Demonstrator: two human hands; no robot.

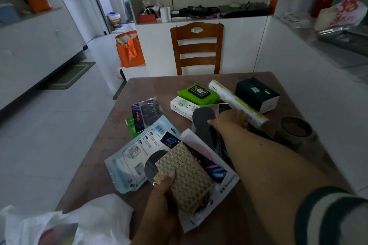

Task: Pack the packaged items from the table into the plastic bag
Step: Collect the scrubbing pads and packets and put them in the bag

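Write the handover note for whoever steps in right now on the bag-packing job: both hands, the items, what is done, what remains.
Left hand: grips a stack of packets topped by the gold textured pack, low over the near table edge.
Right hand: reaching across, grip on the white-and-green roll.
Plastic bag: near left corner; something colourful shows inside, unclear what.
Still on the table: green wipes pack, white box, dark tissue pack, blue pouch, small dark packets.
Left: bag all of these.

A sponge pack (184, 180) is gripped by the left hand (161, 203); a roll (237, 103) is grasped by the right hand (232, 118).
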